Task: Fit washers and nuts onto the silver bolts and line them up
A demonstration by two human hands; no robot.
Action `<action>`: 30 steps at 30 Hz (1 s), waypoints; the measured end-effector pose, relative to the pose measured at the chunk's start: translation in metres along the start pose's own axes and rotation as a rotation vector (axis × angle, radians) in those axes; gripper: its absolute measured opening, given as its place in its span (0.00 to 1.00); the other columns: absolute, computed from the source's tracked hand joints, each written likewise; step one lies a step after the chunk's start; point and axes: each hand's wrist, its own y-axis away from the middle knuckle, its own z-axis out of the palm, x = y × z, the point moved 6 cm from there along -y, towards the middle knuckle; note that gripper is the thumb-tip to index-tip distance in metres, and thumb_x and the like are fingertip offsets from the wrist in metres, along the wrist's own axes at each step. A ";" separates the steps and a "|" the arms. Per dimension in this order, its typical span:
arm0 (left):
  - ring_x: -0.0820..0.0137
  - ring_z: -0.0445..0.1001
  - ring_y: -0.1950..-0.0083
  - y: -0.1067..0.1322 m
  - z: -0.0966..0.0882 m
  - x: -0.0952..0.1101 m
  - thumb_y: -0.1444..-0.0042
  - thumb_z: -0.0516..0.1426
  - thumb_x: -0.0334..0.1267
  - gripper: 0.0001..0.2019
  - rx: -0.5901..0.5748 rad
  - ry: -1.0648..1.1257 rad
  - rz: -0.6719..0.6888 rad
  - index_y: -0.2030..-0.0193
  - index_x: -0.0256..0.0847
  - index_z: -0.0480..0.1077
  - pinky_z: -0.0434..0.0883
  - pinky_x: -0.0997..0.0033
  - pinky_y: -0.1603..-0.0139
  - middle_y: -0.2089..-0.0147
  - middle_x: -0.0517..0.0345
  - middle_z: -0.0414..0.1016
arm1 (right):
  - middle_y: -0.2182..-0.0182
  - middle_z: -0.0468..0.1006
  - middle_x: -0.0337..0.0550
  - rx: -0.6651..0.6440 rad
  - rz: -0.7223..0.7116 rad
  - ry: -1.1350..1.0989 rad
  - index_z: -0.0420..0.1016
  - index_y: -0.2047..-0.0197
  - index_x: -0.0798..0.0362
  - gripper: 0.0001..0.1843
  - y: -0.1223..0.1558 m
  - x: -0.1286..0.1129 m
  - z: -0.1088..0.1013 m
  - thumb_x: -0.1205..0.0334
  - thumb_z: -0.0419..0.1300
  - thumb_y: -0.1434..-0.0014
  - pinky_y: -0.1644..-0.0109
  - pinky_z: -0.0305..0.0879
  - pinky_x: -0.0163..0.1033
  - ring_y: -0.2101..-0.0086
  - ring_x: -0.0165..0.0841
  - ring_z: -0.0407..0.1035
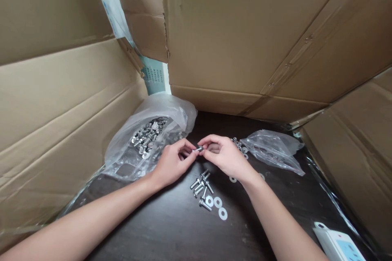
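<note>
A small metal bolt (pixel 199 149) is pinched between the fingertips of both hands, above the dark tabletop. My left hand (pixel 175 160) grips one end with thumb and index finger. On the other end the fingers of my right hand (pixel 225 155) are closed; whether a nut or washer sits there too is hidden. Just below the hands lies a small heap of bolts (pixel 199 189), some with parts fitted on them. Flat washers (pixel 223 213) rest at the near side of that heap. More washers and small rings (pixel 245 150) are partly covered by my right hand.
An open plastic bag (pixel 122 140) full of loose bolts (pixel 150 133) stands at the left. A flatter clear bag (pixel 274 149) lies at the right. Cardboard walls (pixel 232 40) surround the dark table (pixel 147 228). A white device (pixel 338 242) sits at the near right.
</note>
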 end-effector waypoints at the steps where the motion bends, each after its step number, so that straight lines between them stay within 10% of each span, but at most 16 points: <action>1: 0.65 0.81 0.63 0.000 0.000 0.001 0.37 0.61 0.44 0.09 0.006 -0.018 0.006 0.60 0.39 0.75 0.73 0.69 0.65 0.64 0.54 0.83 | 0.69 0.81 0.41 0.010 -0.012 0.024 0.80 0.61 0.53 0.08 0.000 -0.002 0.000 0.68 0.64 0.45 0.59 0.77 0.40 0.67 0.34 0.79; 12: 0.68 0.78 0.67 0.001 -0.002 0.003 0.38 0.60 0.41 0.07 0.034 -0.087 0.044 0.63 0.40 0.71 0.71 0.72 0.68 0.68 0.57 0.80 | 0.68 0.80 0.42 0.167 -0.118 0.224 0.84 0.64 0.53 0.09 0.006 -0.020 0.004 0.71 0.62 0.45 0.64 0.77 0.39 0.70 0.33 0.78; 30: 0.67 0.80 0.60 -0.001 0.001 -0.001 0.34 0.59 0.44 0.10 -0.041 -0.041 0.046 0.55 0.40 0.75 0.72 0.70 0.61 0.61 0.56 0.82 | 0.67 0.81 0.42 -0.018 0.015 0.004 0.78 0.64 0.53 0.04 0.002 -0.007 0.003 0.67 0.64 0.45 0.56 0.76 0.41 0.64 0.35 0.79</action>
